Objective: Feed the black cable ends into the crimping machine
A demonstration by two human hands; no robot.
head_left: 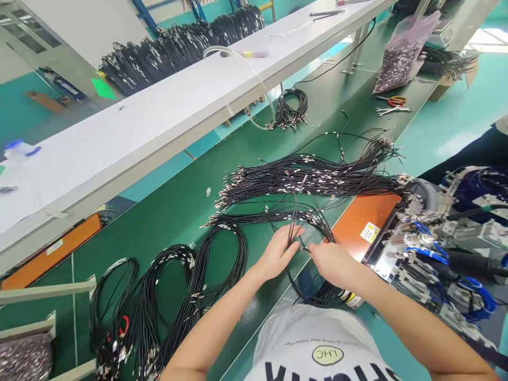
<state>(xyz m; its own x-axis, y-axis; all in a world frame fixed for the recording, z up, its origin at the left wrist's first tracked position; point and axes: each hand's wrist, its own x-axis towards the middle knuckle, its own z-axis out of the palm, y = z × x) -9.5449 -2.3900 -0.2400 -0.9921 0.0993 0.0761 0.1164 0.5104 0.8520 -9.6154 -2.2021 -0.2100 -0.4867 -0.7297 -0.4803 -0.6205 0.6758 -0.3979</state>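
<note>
Find the left hand (pixel 278 247) pinching a few black cables (pixel 294 216) between thumb and fingers, with ends pointing away from the body. Note the right hand (pixel 331 260) just beside it, pinching a dark cable (pixel 305 248) at the fingertips; cannot tell its connection to the other strands. Locate the held black cables above the near edge of the green bench (pixel 273 145). Observe a long bundle (pixel 293 180) lying just beyond both hands and looped bundles (pixel 202 248) to the left. Record orange-handled scissors (pixel 398 101) and wrenches (pixel 393 111) farther off, near a bag of small parts (pixel 397 66).
</note>
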